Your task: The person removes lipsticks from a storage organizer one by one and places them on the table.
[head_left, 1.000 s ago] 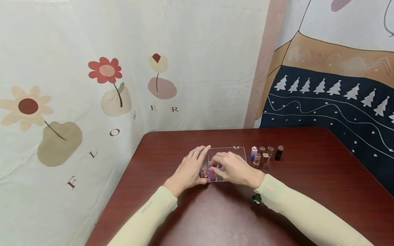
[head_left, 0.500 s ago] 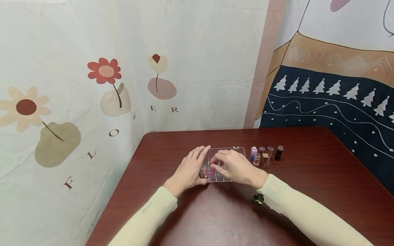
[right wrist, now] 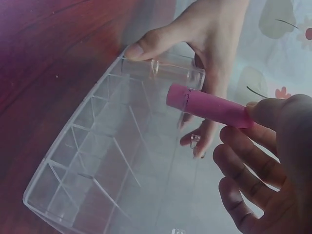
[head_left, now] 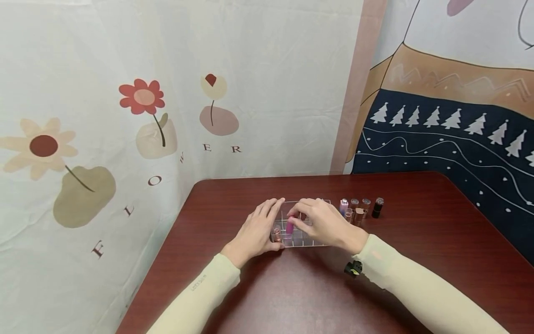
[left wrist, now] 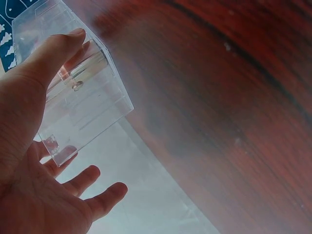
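My left hand (head_left: 253,229) grips the left end of a clear divided box (head_left: 310,246); in the left wrist view its thumb lies on the wall of the box (left wrist: 95,117) and the fingers reach the opposite side. A copper-coloured lipstick tube (head_left: 277,233) stands in a left compartment. Between thumb and fingertips my right hand (head_left: 321,223) pinches a pink lipstick tube (head_left: 289,226) by its upper end. The right wrist view has this pink tube (right wrist: 209,107) over the compartments, tilted, its lower end pointing toward the left hand. My right hand hides part of the box.
Right of the box stand several more lipstick tubes: a purple-and-blue one (head_left: 344,205), some with clear or copper caps (head_left: 359,215), and a black one (head_left: 378,208) at the far right. A printed cloth (head_left: 271,93) hangs behind the brown table (head_left: 288,297).
My right hand has shifted up and to the right, raising the pink lipstick tube within the left part of the box. The left hand and the box hold still.
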`<state>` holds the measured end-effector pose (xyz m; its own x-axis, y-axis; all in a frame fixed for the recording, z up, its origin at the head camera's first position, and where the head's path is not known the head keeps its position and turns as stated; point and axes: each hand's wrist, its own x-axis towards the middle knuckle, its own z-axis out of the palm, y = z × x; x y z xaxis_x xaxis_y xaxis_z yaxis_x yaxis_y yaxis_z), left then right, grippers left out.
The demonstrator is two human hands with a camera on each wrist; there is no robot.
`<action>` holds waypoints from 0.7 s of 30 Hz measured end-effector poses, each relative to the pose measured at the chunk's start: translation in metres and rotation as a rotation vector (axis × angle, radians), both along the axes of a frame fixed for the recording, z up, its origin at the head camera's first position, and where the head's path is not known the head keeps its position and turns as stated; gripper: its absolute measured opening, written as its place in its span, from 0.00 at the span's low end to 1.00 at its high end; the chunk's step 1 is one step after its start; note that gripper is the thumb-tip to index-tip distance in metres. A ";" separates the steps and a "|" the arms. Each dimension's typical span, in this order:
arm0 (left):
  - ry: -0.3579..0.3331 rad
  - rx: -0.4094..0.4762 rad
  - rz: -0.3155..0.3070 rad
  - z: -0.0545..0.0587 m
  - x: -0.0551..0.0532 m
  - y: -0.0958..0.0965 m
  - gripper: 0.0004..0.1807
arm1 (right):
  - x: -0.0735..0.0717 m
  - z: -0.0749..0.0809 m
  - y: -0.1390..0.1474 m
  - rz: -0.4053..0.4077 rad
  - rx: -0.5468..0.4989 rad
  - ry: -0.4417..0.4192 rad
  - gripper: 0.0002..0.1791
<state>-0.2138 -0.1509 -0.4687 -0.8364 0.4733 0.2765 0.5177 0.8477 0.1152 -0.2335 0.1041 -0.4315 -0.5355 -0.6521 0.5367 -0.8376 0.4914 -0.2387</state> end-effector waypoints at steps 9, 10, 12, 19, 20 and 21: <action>0.002 -0.018 0.003 -0.001 -0.001 -0.001 0.77 | 0.000 0.008 0.007 -0.018 -0.019 0.027 0.08; 0.002 -0.019 0.002 -0.001 -0.001 -0.001 0.77 | 0.000 0.009 0.008 -0.020 -0.022 0.026 0.07; 0.001 -0.020 0.001 -0.001 -0.001 -0.001 0.77 | -0.001 0.010 0.009 -0.023 -0.029 0.023 0.07; 0.011 -0.016 -0.002 -0.002 -0.002 -0.002 0.77 | -0.003 0.014 0.016 -0.025 -0.047 0.028 0.07; 0.011 -0.015 -0.002 -0.002 -0.002 -0.002 0.77 | -0.003 0.015 0.016 -0.029 -0.047 0.031 0.07; 0.012 -0.016 -0.001 -0.002 -0.002 -0.002 0.76 | -0.003 0.015 0.017 -0.036 -0.046 0.035 0.07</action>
